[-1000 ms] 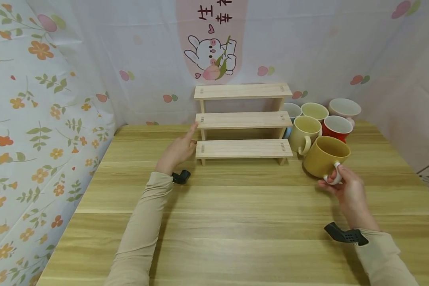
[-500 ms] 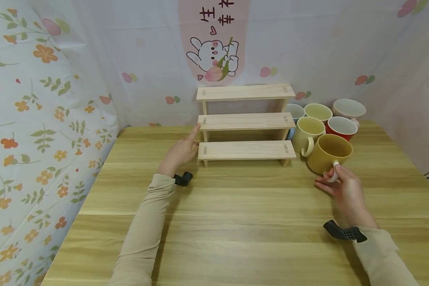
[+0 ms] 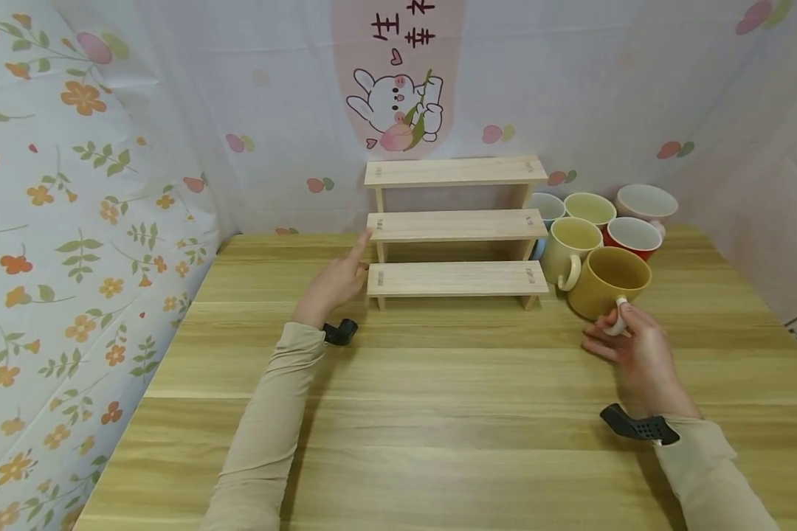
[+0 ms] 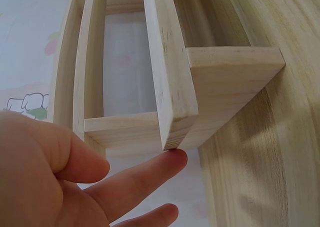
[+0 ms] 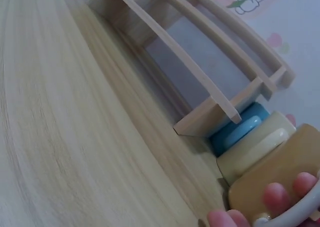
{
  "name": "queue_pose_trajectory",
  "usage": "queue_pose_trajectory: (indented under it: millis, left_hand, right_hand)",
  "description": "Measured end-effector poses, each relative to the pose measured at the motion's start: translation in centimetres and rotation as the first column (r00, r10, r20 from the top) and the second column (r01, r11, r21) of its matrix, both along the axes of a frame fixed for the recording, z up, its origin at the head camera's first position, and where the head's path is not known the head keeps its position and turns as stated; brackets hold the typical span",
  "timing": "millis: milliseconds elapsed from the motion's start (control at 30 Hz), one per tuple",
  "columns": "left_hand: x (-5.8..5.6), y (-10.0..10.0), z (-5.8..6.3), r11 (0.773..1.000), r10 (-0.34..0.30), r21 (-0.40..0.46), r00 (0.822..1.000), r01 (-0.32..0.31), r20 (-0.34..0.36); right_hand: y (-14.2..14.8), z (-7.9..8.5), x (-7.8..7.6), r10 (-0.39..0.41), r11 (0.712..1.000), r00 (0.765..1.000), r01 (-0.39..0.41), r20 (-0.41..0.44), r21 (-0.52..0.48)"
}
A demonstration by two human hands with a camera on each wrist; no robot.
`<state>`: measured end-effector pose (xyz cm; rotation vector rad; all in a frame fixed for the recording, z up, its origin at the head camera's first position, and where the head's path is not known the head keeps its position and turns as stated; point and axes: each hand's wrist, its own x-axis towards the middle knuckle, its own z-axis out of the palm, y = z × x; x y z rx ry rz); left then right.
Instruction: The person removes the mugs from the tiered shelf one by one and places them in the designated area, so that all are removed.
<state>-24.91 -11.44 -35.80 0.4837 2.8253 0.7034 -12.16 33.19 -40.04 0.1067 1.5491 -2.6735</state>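
A three-tier wooden shelf (image 3: 457, 280) stands against the back wall. My left hand (image 3: 332, 286) is at its left end with fingers extended. In the left wrist view one fingertip (image 4: 175, 159) touches the end of a shelf board (image 4: 172, 87). At the right, my right hand (image 3: 644, 354) grips the white handle (image 3: 618, 321) of a mustard-yellow mug (image 3: 598, 295). That mug is upright beside a cream mug (image 3: 571, 247), and the right wrist view shows fingers curled through its handle (image 5: 300, 212).
Behind the mustard mug are a red mug (image 3: 637, 236), a pale green mug (image 3: 590, 208), a pink mug (image 3: 647, 200) and a blue mug (image 5: 240, 129) close to the shelf's right end. A floral curtain (image 3: 93, 280) borders the wooden table (image 3: 452, 428) on the left.
The right hand has brought the mustard mug slightly back, closer to the cream mug, and its handle has turned somewhat. The left hand stays at the shelf's left end.
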Motion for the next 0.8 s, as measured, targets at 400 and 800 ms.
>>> queue_pose_trajectory:
  millis: [400,800]
  left_hand:
    - [-0.3,0.2,0.0,1.0,-0.015,0.01,1.0,0.015,-0.005]
    - [0.2,0.0,0.0,1.0,0.023,-0.016,0.997,-0.024,-0.07]
  right_hand:
    - [0.6,0.9,0.3,-0.253,0.875,0.963,0.189,0.088,0.446]
    - [0.9,4.5,-0.4,-0.476,0.359,0.876,0.273,-0.077,0.893]
